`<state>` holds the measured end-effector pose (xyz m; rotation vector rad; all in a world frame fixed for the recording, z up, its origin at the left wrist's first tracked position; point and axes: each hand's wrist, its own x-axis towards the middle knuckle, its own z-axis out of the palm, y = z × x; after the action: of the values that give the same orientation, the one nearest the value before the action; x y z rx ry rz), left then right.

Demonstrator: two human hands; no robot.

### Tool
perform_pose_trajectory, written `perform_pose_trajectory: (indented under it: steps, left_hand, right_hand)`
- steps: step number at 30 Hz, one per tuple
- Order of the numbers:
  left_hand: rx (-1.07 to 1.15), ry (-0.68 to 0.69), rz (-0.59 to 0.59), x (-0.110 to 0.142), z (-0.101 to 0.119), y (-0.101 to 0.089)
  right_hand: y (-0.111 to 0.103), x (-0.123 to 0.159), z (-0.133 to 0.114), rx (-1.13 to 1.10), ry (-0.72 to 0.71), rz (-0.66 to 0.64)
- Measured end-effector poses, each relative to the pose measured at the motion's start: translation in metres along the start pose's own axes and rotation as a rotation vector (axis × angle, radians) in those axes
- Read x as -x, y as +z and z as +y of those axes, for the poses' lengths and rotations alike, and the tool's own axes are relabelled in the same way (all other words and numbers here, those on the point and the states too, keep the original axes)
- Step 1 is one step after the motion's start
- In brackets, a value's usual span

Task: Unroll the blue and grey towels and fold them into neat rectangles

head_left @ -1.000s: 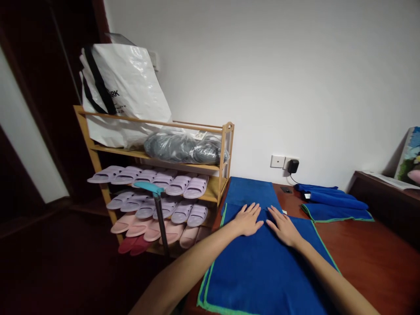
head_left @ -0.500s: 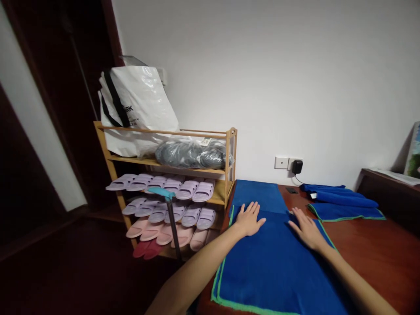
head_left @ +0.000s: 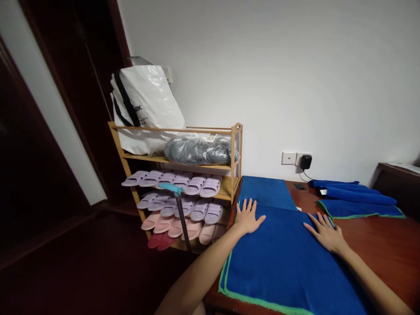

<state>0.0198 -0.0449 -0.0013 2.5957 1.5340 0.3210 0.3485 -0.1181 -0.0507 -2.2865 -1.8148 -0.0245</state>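
Observation:
A blue towel (head_left: pixel 282 258) with bright green edging lies spread on the reddish-brown wooden table (head_left: pixel 370 245). Its far part overlaps or adjoins another flat blue piece (head_left: pixel 265 191) near the wall. My left hand (head_left: pixel 248 217) rests flat on the towel's far left part, fingers spread. On the right side, by the green edge, my right hand (head_left: pixel 326 234) lies palm down with fingers stretched out. Neither hand grips anything. Beyond my right hand are several more blue towels (head_left: pixel 361 197), loosely folded, one showing a white label.
Left of the table stands a wooden shoe rack (head_left: pixel 234 170) with lilac slippers (head_left: pixel 197 185), pink slippers (head_left: pixel 192 229) and a red pair (head_left: pixel 160 240). A white bag (head_left: pixel 154 96) sits on top. A blue-topped pole (head_left: pixel 182 218) stands before it. A black plug (head_left: pixel 306 162) is in the wall.
My right hand has slid rightward across the towel toward its green edge, widening the gap between my hands. My left hand stays near the left edge. The view has shifted slightly left.

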Motion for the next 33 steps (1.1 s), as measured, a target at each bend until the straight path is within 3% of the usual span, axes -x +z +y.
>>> perform_pose_trajectory:
  steps: [5,13,22,26,30,33]
  left_hand:
    - [0.002,-0.001,-0.025,0.001,-0.001,0.001]
    - [-0.016,0.068,0.044,0.001,-0.002,0.002]
    - [-0.003,0.044,0.040,-0.002,-0.002,0.005]
    - [0.004,0.043,0.066,-0.002,0.001,0.000]
    - [0.011,0.172,0.219,0.020,0.017,-0.019]
    - [0.042,0.340,0.165,0.065,0.034,-0.034]
  right_hand:
    - [0.002,-0.001,0.000,0.026,0.016,0.004]
    - [-0.002,0.002,-0.001,0.006,-0.067,-0.002]
    - [0.002,0.001,0.002,-0.005,-0.085,0.011]
    - [-0.011,0.003,-0.006,0.024,-0.112,0.081]
    - [-0.038,0.023,-0.031,0.069,-0.286,0.188]
    - [-0.047,0.067,-0.055,0.040,-0.330,0.206]
